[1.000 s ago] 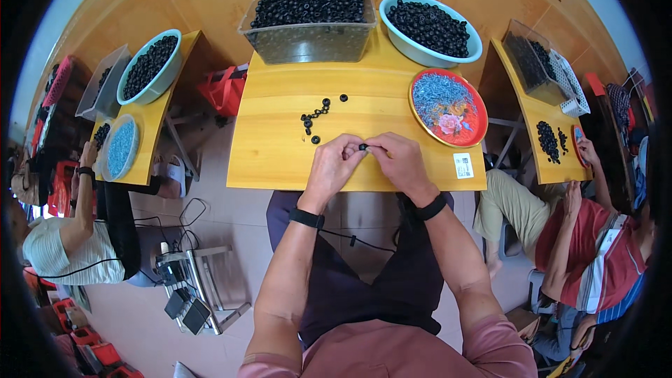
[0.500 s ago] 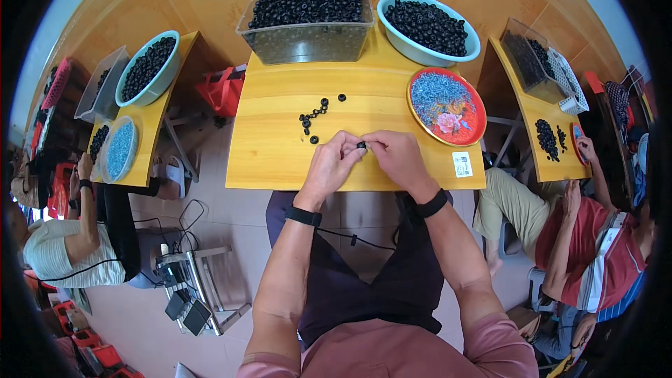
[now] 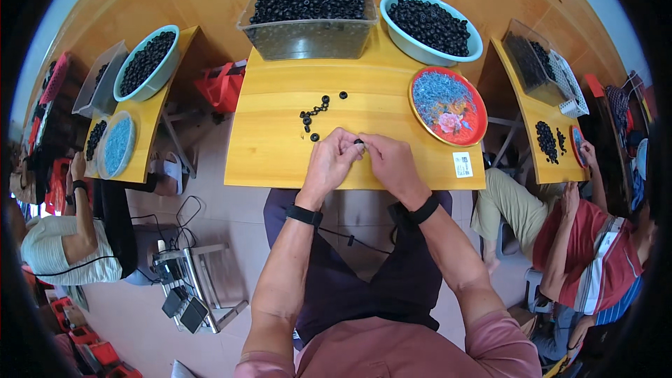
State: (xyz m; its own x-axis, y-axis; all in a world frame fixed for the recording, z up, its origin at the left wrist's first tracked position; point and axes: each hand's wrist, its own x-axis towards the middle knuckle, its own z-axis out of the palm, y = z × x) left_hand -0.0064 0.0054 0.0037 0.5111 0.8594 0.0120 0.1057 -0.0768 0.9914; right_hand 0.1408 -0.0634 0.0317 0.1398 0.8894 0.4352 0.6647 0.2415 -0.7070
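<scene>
Over the near part of the yellow table (image 3: 269, 157), both my hands meet around a small round black part (image 3: 359, 142). My left hand (image 3: 327, 162) is closed, pinching that part between thumb and fingers. From the right, my right hand (image 3: 393, 165) presses closed fingertips against its edge; anything between them is hidden. Just beyond my left hand lies a loose cluster of black ring-shaped parts (image 3: 306, 121), with one single black ring (image 3: 343, 95) apart from it. To the right is a red round tray (image 3: 478, 129) with a flower print, partly covered by small silvery-blue pieces (image 3: 441, 91).
A clear plastic bin (image 3: 308, 40) and a light-blue basin (image 3: 427, 54), both full of black parts, stand at the table's back. A white label (image 3: 463, 164) marks the right front corner. People work at side tables left (image 3: 140, 150) and right (image 3: 521, 91). A metal stool (image 3: 203, 273) holds cables.
The black part has turned slightly between my fingertips, and my right fingers have shifted a little left against it. The whole view has moved slightly.
</scene>
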